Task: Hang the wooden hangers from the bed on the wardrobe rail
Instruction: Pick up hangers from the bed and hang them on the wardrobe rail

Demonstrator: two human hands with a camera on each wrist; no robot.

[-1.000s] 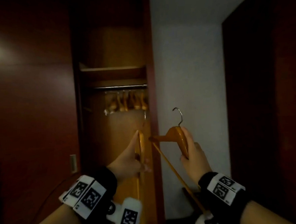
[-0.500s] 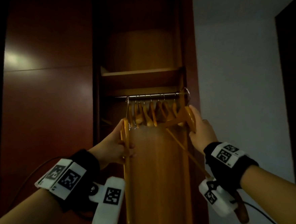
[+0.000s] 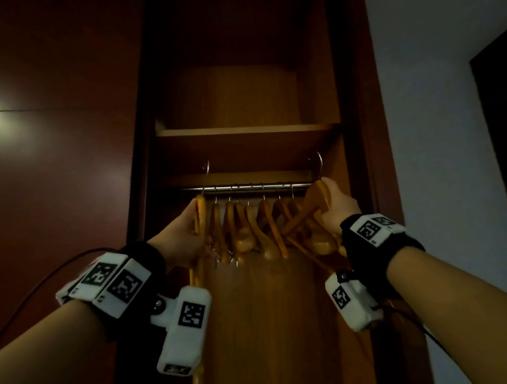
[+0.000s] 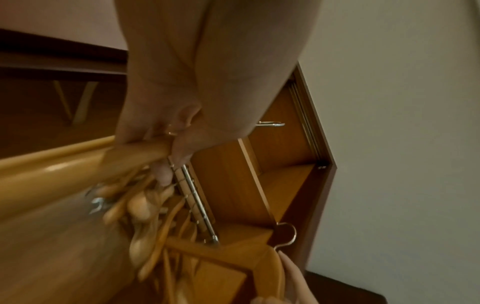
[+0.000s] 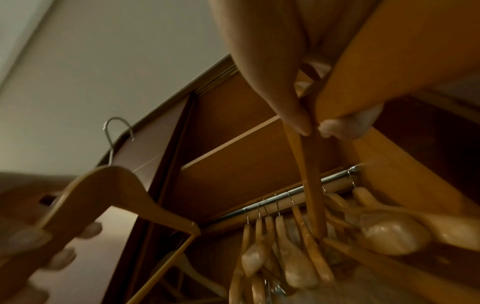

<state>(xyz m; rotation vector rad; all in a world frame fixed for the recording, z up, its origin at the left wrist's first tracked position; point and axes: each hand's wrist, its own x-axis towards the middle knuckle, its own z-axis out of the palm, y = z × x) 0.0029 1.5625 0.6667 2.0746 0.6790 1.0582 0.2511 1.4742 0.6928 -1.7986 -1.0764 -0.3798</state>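
Left hand (image 3: pixel 180 242) grasps hanger (image 3: pixel 201 222), frame centre-left; right hand (image 3: pixel 336 207) grasps second hanger (image 3: pixel 313 205), centre-right. Hooks above rail (image 3: pixel 246 187); hung hangers (image 3: pixel 257 227) between.

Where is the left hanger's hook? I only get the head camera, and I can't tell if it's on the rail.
Observer: The right wrist view shows the left hanger out in front of the wardrobe. Its hook is in open air, off the rail.
Child: How is the right hand holding the other one?
Observer: From below, the right hand pinches the right hanger between the thumb and fingers.
Child: Is that one hooked on?
Observer: No. In the left wrist view its hook sits apart from the rail's end.
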